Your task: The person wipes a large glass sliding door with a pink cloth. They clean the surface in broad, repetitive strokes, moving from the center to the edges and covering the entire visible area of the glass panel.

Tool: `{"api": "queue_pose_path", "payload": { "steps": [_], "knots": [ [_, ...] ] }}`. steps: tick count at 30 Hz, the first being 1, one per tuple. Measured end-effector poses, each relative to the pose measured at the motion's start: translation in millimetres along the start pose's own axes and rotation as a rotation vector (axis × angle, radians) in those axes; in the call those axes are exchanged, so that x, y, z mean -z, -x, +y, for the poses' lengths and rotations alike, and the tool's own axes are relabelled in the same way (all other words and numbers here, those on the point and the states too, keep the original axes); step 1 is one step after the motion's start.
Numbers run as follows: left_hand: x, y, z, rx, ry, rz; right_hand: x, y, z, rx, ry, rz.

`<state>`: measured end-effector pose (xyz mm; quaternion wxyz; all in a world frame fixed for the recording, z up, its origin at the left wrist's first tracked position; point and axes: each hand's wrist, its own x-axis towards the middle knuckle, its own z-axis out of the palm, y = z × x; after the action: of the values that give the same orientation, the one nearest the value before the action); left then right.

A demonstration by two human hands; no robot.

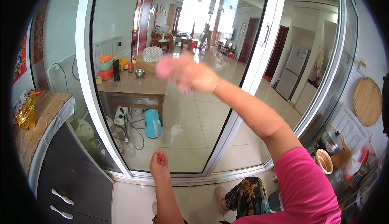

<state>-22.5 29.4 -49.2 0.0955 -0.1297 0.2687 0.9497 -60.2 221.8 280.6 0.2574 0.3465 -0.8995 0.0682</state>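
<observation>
My right hand (194, 75) is raised before the glass pane (188, 114) of a white-framed sliding door (255, 51). A pink cloth (165, 68) is gripped in it, bunched and blurred, with some pink showing below the fingers. Whether the cloth touches the glass I cannot tell. Lower down, near the bottom of the pane, my left hand (160, 163) hangs loosely curled with nothing visible in it. Through the glass appear a table (133, 87) with a metal bowl (139, 72) and a blue electric kettle (153, 123) on the floor.
At left stands a dark cabinet (73, 169) with a gold ornament (25, 111) on its wooden top. The doorway on the right opens towards a refrigerator (293, 72). A wicker basket (324, 161), a lidded pot (332, 139) and a round wooden board (367, 101) are along the right wall.
</observation>
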Motion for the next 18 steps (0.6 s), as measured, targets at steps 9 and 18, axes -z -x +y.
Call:
{"api": "queue_pose_path", "payload": {
  "steps": [9,18],
  "knots": [
    [-3,0,5,-0.003,0.023,-0.004,130,-26,38,0.067,0.659,0.425],
    [3,-5,-2,0.012,0.043,-0.023,89,-80,35,-0.002,0.623,0.936]
  ]
}}
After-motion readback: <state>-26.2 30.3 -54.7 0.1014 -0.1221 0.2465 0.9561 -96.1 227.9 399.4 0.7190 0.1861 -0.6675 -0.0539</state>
